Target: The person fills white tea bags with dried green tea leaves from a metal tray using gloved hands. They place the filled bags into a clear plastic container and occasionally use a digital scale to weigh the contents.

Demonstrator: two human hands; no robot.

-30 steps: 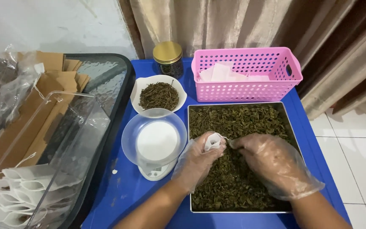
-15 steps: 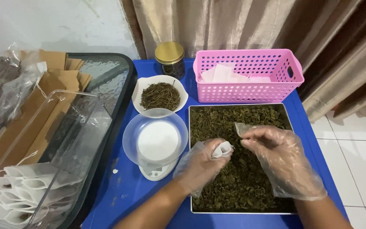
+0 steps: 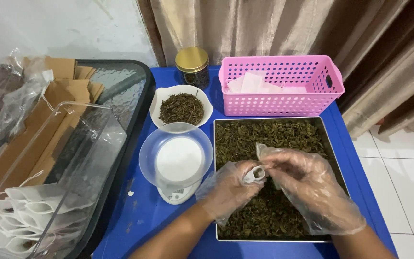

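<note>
Hands met over the metal tray [image 3: 329, 144] of dried leaves: we found the gloved left hand [image 3: 228, 189] pinching a small white filter bag [image 3: 255, 173], the gloved right hand [image 3: 307, 184] curled at its mouth. Scale [image 3: 176, 165], leaf bowl [image 3: 182, 106], pink basket [image 3: 283, 103] stood beside on the blue bench [image 3: 140, 220].

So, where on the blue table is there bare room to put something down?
Bare blue table shows in front of the small scale, left of the metal tray, and in a narrow strip right of that tray. The back is crowded: white bowl, jar, pink basket. Both hands, left hand and right hand, work over the tray.
</note>
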